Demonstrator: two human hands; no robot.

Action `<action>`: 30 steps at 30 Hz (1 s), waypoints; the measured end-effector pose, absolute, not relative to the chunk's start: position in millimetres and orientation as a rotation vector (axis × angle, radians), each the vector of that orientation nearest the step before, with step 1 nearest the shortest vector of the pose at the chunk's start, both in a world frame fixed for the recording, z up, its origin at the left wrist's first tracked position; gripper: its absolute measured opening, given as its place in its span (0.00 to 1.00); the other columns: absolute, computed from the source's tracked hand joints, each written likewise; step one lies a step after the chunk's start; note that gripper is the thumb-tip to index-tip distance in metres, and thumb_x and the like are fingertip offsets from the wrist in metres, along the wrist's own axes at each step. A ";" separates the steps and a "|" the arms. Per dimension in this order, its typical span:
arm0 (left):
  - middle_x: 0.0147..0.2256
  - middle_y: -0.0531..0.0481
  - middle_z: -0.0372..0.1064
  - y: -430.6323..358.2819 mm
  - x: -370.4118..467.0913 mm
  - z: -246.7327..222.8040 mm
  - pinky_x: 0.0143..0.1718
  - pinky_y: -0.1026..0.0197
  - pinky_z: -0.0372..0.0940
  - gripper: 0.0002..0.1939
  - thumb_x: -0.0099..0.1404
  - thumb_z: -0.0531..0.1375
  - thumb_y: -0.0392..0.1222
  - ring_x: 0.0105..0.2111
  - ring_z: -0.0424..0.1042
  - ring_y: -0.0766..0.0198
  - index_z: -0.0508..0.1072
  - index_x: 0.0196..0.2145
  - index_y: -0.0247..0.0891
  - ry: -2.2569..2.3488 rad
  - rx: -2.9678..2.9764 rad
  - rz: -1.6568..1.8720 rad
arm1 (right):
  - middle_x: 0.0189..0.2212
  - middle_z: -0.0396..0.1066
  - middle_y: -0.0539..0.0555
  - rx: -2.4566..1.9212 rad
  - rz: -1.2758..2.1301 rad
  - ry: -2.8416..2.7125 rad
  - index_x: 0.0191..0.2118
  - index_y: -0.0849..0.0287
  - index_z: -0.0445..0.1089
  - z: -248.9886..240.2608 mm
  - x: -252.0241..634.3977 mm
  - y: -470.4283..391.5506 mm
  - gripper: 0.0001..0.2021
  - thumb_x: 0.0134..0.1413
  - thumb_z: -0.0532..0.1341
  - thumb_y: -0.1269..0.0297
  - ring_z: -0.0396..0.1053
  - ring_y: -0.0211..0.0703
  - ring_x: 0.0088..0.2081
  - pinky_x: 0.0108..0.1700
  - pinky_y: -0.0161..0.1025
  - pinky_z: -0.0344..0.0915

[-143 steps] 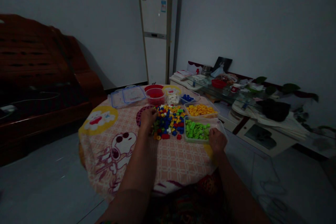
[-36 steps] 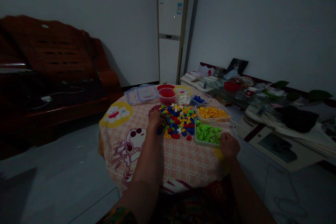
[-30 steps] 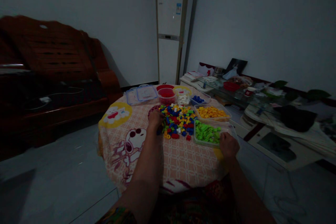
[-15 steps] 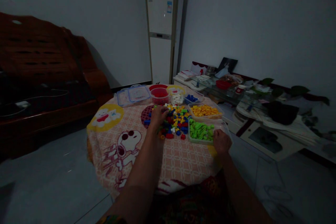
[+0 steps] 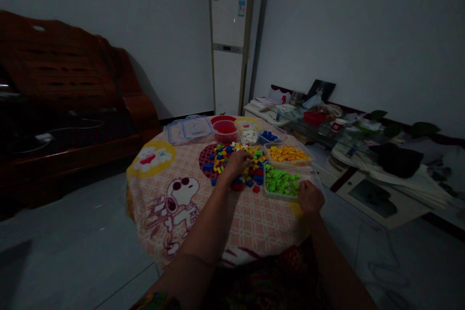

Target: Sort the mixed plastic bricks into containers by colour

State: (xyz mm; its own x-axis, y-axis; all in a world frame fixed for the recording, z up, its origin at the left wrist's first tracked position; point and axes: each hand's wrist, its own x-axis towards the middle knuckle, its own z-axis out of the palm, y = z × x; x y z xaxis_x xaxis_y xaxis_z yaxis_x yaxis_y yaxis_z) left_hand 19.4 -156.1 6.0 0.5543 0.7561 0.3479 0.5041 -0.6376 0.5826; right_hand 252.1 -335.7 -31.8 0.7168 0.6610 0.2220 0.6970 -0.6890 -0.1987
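Observation:
My left hand (image 5: 239, 162) is over a mixed pile of small toy building bricks (image 5: 222, 155) in blue, yellow, red, white and green. Its fingers are bent together, and whatever they may hold is too small to make out. My right hand (image 5: 311, 197) is closed at the right end of a clear plastic box of green bricks (image 5: 281, 181); its fingertips are hidden. Behind that stands a clear box of yellow bricks (image 5: 288, 153). Farther back are a container of blue bricks (image 5: 268, 136) and a tub of white bricks (image 5: 249, 136).
A red-looking round tub (image 5: 224, 128) and clear lids with blue edges (image 5: 196, 127) lie at the table's back. A patterned cloth (image 5: 254, 223) covers the round table. A wooden bench (image 5: 72, 77) stands left, a cluttered glass-topped cabinet (image 5: 366, 193) right.
My left hand has moved right across the mixed brick pile, uncovering bricks on its left side. My right hand stays by the green-brick box. The whole view has shifted slightly.

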 end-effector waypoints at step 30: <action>0.26 0.50 0.76 -117.7 -68.6 -13.7 0.32 0.65 0.64 0.05 0.51 0.64 0.39 0.30 0.74 0.60 0.79 0.26 0.37 1.505 1.969 0.689 | 0.35 0.78 0.59 -2.637 -0.239 -1.087 0.40 0.58 0.78 -37.6 254.8 -335.1 0.19 0.69 0.49 0.63 0.69 0.40 0.29 0.31 0.37 0.48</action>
